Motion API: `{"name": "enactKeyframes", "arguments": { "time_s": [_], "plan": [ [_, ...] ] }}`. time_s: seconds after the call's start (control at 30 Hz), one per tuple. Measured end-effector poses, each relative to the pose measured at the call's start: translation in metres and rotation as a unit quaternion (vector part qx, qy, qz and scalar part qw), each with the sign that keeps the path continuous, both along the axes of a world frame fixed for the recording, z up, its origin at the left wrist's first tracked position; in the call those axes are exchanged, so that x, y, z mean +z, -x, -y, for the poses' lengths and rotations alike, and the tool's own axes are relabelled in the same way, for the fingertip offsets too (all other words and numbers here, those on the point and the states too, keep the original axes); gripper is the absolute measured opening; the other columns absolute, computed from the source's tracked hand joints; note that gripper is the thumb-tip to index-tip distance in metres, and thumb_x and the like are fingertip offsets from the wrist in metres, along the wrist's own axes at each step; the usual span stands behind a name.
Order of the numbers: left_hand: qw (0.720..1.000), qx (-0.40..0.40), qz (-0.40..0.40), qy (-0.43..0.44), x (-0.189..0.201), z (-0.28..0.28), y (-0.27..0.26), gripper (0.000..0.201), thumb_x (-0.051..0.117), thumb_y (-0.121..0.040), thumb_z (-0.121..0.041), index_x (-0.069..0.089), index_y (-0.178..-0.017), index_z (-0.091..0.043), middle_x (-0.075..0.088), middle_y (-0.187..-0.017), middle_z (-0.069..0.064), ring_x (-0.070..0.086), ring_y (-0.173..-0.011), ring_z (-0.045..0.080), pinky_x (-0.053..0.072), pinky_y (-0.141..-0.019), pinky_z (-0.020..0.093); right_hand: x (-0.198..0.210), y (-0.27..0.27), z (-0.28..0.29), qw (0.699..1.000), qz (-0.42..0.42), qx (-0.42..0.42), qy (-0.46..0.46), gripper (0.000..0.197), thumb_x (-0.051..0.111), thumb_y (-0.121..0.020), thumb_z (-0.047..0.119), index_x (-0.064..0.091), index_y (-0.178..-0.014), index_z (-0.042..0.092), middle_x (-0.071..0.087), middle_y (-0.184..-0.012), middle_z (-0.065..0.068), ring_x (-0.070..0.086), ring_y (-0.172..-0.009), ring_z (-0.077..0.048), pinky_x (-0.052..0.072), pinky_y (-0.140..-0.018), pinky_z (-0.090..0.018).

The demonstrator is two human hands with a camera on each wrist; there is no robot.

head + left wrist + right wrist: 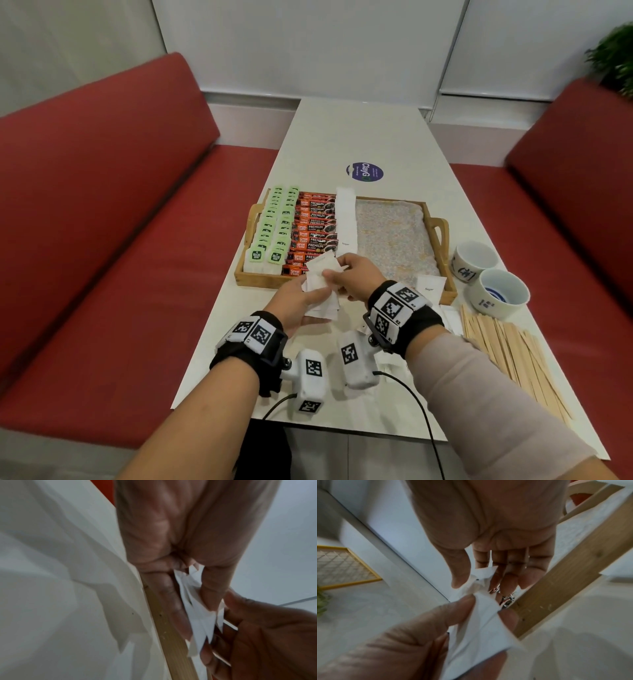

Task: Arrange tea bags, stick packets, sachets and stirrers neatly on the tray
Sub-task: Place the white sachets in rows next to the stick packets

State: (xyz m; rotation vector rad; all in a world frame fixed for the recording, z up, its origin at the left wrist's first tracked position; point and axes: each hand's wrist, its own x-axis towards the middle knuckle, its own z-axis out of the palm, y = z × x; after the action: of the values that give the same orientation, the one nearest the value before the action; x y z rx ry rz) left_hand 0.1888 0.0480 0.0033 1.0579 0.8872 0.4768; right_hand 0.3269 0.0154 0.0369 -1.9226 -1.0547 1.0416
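Note:
A wooden tray (pixel 346 283) holds rows of green-tagged tea bags (pixel 274 226), red stick packets (pixel 313 229) and a column of white sugar sachets (pixel 346 216). Just above the tray's front rail my left hand (pixel 301 301) grips a fanned stack of white sachets (pixel 320 291), thumb on top. My right hand (pixel 346 274) pinches the top sachet (pixel 481 585) of that stack between thumb and fingers. One sachet (pixel 430 286) lies in the tray's front right corner. Wooden stirrers (pixel 507 349) lie in a pile on the table at the right.
Two white ceramic cups (pixel 474 260) (pixel 500 293) stand right of the tray. A few more sachets (pixel 450 317) lie on the table by my right wrist. Red benches flank the white table (pixel 342 137); a round sticker (pixel 366 171) sits beyond the tray.

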Motion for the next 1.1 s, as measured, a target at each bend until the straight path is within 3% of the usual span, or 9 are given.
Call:
{"name": "enactKeyframes", "arguments": {
  "time_s": [0.1, 0.27, 0.37, 0.53, 0.67, 0.77, 0.87, 1.0, 1.1],
  "plan": [
    [1.0, -0.01, -0.018, -0.004, 0.005, -0.004, 0.0, 0.035, 0.066, -0.086, -0.006, 0.059, -0.119, -0.014, 0.067, -0.114, 0.017, 0.067, -0.1, 0.033, 0.058, -0.076, 0.048, 0.003, -0.002, -0.008, 0.998, 0.046, -0.03, -0.044, 0.014, 0.064, -0.088, 0.026, 0.057, -0.098, 0.018, 0.061, -0.089, -0.001, 0.061, -0.08, -0.019, 0.052, -0.077, -0.034],
    [0.998, -0.046, -0.035, -0.019, 0.009, -0.009, -0.002, 0.035, 0.071, -0.083, -0.008, 0.057, -0.114, -0.017, 0.067, -0.115, 0.014, 0.067, -0.102, 0.031, 0.055, -0.082, 0.053, 0.016, -0.011, -0.015, 0.994, 0.1, 0.004, -0.041, 0.012, 0.064, -0.087, 0.019, 0.067, -0.094, 0.027, 0.061, -0.088, 0.002, 0.061, -0.079, -0.016, 0.053, -0.075, -0.03],
    [0.999, -0.041, -0.024, -0.01, 0.01, -0.014, -0.004, 0.036, 0.068, -0.085, -0.008, 0.057, -0.119, -0.016, 0.068, -0.114, 0.012, 0.069, -0.096, 0.028, 0.058, -0.077, 0.047, 0.018, -0.015, -0.02, 0.993, 0.111, -0.012, -0.031, 0.011, 0.059, -0.09, 0.015, 0.068, -0.09, 0.02, 0.064, -0.09, 0.0, 0.062, -0.082, -0.016, 0.051, -0.075, -0.029],
    [1.0, 0.022, -0.004, -0.016, 0.01, -0.027, -0.008, 0.029, 0.063, -0.088, -0.007, 0.057, -0.115, -0.017, 0.067, -0.112, 0.011, 0.067, -0.087, 0.022, 0.06, -0.064, 0.036, 0.018, -0.017, -0.023, 0.997, -0.004, -0.076, -0.011, 0.01, 0.047, -0.096, 0.008, 0.05, -0.087, 0.012, 0.056, -0.067, -0.007, 0.053, -0.051, -0.016, 0.048, -0.047, -0.026],
    [0.997, 0.067, 0.007, -0.034, 0.011, -0.036, -0.013, 0.025, 0.064, -0.088, -0.007, 0.06, -0.112, -0.017, 0.069, -0.105, 0.01, 0.067, -0.084, 0.022, 0.06, -0.06, 0.034, 0.018, -0.014, -0.023, 0.989, -0.125, -0.081, 0.002, 0.017, 0.045, -0.091, -0.004, 0.044, -0.086, 0.012, 0.058, -0.081, -0.015, 0.06, -0.055, -0.024, 0.054, -0.045, -0.028],
    [0.995, 0.091, 0.004, -0.052, 0.011, -0.044, -0.014, 0.021, 0.064, -0.088, -0.007, 0.061, -0.105, -0.02, 0.069, -0.106, 0.01, 0.068, -0.09, 0.027, 0.06, -0.066, 0.04, 0.019, -0.018, -0.024, 0.996, -0.077, -0.037, 0.024, 0.023, 0.051, -0.083, -0.007, 0.049, -0.085, 0.016, 0.061, -0.08, -0.01, 0.06, -0.059, -0.022, 0.049, -0.051, -0.025],
    [0.992, 0.073, -0.03, -0.096, 0.012, -0.052, -0.015, 0.019, 0.068, -0.085, -0.009, 0.064, -0.099, -0.021, 0.07, -0.107, 0.011, 0.067, -0.098, 0.03, 0.053, -0.088, 0.051, 0.02, -0.022, -0.026, 0.999, -0.013, 0.002, 0.043, 0.011, 0.059, -0.086, 0.005, 0.056, -0.09, 0.015, 0.06, -0.075, -0.002, 0.056, -0.06, -0.015, 0.043, -0.053, -0.023],
    [0.989, 0.035, -0.059, -0.133, 0.014, -0.057, -0.015, 0.027, 0.074, -0.081, -0.018, 0.064, -0.106, -0.02, 0.071, -0.106, 0.008, 0.067, -0.099, 0.029, 0.052, -0.091, 0.051, 0.02, -0.028, -0.031, 0.99, 0.122, 0.058, 0.029, 0.009, 0.064, -0.089, 0.022, 0.064, -0.081, 0.017, 0.059, -0.075, 0.007, 0.054, -0.075, -0.011, 0.042, -0.07, -0.023],
    [0.986, 0.042, -0.058, -0.15, 0.012, -0.064, -0.016, 0.029, 0.071, -0.084, -0.021, 0.063, -0.112, -0.017, 0.07, -0.109, 0.007, 0.066, -0.101, 0.025, 0.05, -0.094, 0.05, 0.022, -0.032, -0.035, 0.986, 0.146, 0.066, 0.039, 0.009, 0.063, -0.089, 0.019, 0.067, -0.084, 0.013, 0.059, -0.074, 0.005, 0.053, -0.072, -0.01, 0.042, -0.066, -0.021]
  ]
}}
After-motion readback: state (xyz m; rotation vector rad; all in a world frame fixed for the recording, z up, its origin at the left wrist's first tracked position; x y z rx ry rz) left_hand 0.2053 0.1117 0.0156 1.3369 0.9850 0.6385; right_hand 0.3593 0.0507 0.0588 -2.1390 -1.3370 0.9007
